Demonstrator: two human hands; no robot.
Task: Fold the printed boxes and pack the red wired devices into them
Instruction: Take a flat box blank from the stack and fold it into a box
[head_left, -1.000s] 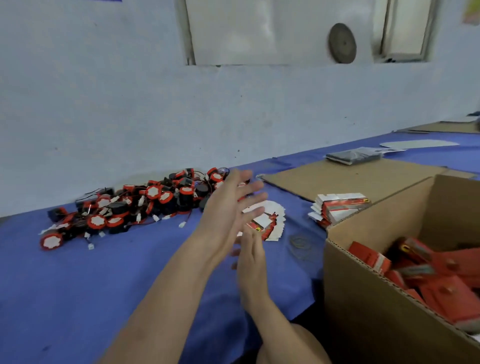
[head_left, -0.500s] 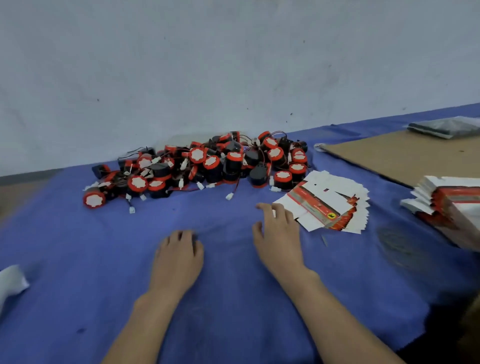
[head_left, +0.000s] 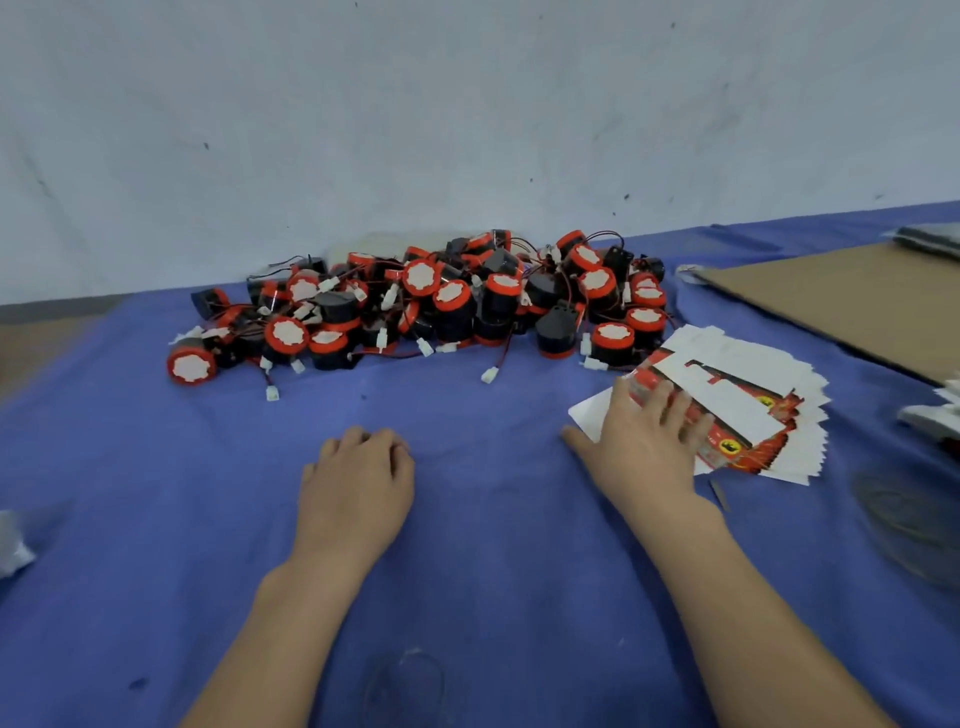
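Printed boxes (head_left: 727, 400): a fanned stack of flat, unfolded blanks in red-and-white print, right of centre on the blue cloth (head_left: 156, 519). None in view is folded up.

Red wired devices (head_left: 441, 306): a loose heap, upper centre against the wall. Black bodies with red caps, leads and white plugs tangled. None in view is boxed.

Right hand (head_left: 644, 447): fingers straight and spread, lying flat on the near-left part of the stack, gripping nothing.

Left hand (head_left: 358, 483): lower centre, well apart from the right, fingers loosely curled, resting on the cloth, holding nothing.

Cardboard sheet (head_left: 857, 301): flat, upper right.

Progress, as judged: no finished pack shows here. The step in hand looks like taking the top blank. Folding, loading and closing remain for the whole heap.
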